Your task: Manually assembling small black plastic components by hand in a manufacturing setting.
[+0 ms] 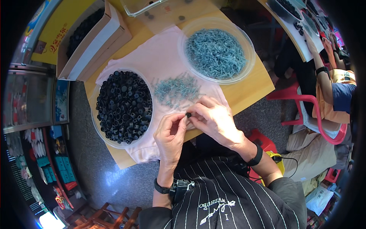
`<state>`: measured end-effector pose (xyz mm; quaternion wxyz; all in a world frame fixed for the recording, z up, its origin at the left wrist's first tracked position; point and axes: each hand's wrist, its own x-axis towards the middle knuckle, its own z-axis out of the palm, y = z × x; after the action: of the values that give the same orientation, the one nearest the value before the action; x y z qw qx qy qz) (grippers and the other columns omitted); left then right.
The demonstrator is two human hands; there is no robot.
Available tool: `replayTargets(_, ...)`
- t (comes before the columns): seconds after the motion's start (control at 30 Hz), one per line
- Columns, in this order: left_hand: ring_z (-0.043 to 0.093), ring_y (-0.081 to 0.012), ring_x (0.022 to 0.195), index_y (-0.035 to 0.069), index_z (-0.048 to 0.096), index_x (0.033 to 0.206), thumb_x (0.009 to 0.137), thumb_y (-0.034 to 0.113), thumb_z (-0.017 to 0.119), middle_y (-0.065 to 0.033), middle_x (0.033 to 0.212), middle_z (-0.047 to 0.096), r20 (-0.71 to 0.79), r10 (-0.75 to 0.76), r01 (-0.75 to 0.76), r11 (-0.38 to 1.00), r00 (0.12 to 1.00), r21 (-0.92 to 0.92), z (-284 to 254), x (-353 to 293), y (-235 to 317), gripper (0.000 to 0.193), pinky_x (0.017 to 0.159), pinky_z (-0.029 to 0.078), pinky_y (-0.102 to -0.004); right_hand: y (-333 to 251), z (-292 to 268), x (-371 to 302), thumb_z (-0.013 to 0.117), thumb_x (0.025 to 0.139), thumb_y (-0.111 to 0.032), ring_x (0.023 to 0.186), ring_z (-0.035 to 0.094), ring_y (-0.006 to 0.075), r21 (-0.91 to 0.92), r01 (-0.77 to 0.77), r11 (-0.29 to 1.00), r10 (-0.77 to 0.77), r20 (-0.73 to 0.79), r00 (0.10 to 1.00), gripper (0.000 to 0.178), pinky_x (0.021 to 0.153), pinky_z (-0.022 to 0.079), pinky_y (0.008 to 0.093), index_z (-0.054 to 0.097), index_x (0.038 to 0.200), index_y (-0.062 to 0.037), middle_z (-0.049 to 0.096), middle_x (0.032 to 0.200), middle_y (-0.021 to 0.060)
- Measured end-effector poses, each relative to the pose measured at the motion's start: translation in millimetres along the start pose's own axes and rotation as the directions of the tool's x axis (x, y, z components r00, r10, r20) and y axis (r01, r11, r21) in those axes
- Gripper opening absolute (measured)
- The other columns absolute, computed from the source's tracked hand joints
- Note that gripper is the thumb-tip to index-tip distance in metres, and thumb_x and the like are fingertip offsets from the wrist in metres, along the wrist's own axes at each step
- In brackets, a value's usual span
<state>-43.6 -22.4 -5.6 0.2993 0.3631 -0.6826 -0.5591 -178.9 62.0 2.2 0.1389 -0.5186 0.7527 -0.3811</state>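
Note:
Just over the near edge of the pink cloth, my left hand [170, 133] and my right hand [215, 121] meet, fingertips pinched together. Between them is a small black plastic cap [188, 115], mostly covered by the fingers; whether a screw is in it I cannot tell. A loose pile of small bluish-grey screws [177, 91] lies on the cloth just beyond my fingers. Left of my hands stands a round clear tub [95, 124] heaped with black plastic caps [124, 107]. Farther off to the right, another round clear tub [249, 49] holds many more screws [215, 53].
The pink cloth [164, 49] covers part of a wooden table [251, 91]. A cardboard box [97, 49] of black parts stands far left, and a clear plastic bin [164, 19] at the back. Another person [328, 84] works at a table on the right, by a pink chair [297, 95].

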Motion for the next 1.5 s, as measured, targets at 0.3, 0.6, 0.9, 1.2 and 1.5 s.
replayTargets(0.3,0.063,-0.0106,0.077,-0.001,0.068,0.096,0.083,-0.004,0.069,-0.0060,0.091,0.066,0.018,0.050,-0.052,0.993,0.999,0.104,-0.1,2.6,5.1,0.013,0.068,0.051,-0.0227,0.4,-0.9,-0.7,0.070,0.074,-0.016,0.085,0.060,0.0204,-0.022,0.024,0.999,-0.024,-0.019,1.000,0.016,0.068,0.047,0.0365,0.061,0.088,-0.0130,0.057,0.085,0.0002)
replayTargets(0.6,0.064,-0.0151,0.077,0.000,0.068,0.097,0.081,-0.006,0.069,-0.0090,0.092,0.066,0.103,0.173,-0.196,0.936,0.979,0.291,0.8,4.3,19.1,0.017,0.066,0.053,-0.0250,0.7,0.7,-0.9,0.070,0.074,-0.015,0.082,0.059,0.0216,-0.031,0.056,0.998,-0.058,-0.042,0.997,0.017,0.068,0.047,0.0363,0.060,0.087,-0.0119,0.056,0.084,0.0020)
replayTargets(0.9,0.065,-0.0165,0.083,0.000,0.069,0.097,0.081,-0.005,0.069,-0.0097,0.096,0.066,0.110,0.167,-0.193,0.937,0.980,0.292,2.9,5.9,15.7,0.017,0.068,0.053,-0.0257,5.3,-16.7,-1.3,0.069,0.079,-0.007,0.073,0.063,0.0196,0.359,-0.091,0.929,0.082,0.041,0.996,0.023,0.068,0.050,0.0309,0.060,0.100,-0.0017,0.057,0.087,0.0086)
replayTargets(1.2,0.062,-0.0162,0.097,0.000,0.069,0.100,0.081,-0.009,0.067,-0.0117,0.105,0.065,0.039,0.125,-0.112,0.963,0.991,-0.246,-14.6,-5.5,7.3,0.021,0.081,0.050,-0.0238,-12.0,-29.2,-0.4,0.064,0.093,-0.019,0.074,0.058,0.0079,0.730,-0.568,0.380,0.211,0.530,0.821,0.026,0.065,0.048,0.0222,0.064,0.112,-0.0008,0.065,0.093,0.0023)
replayTargets(1.5,0.062,-0.0206,0.099,0.005,0.070,0.106,0.079,-0.002,0.072,-0.0108,0.111,0.065,0.059,0.249,-0.242,0.964,0.967,-0.107,-28.3,-5.4,13.4,0.028,0.080,0.051,-0.0280,-12.3,-8.1,0.4,0.072,0.085,-0.015,0.079,0.062,0.0099,0.770,-0.631,0.095,0.247,0.596,0.765,0.027,0.072,0.052,0.0248,0.062,0.107,-0.0012,0.067,0.097,0.0055)
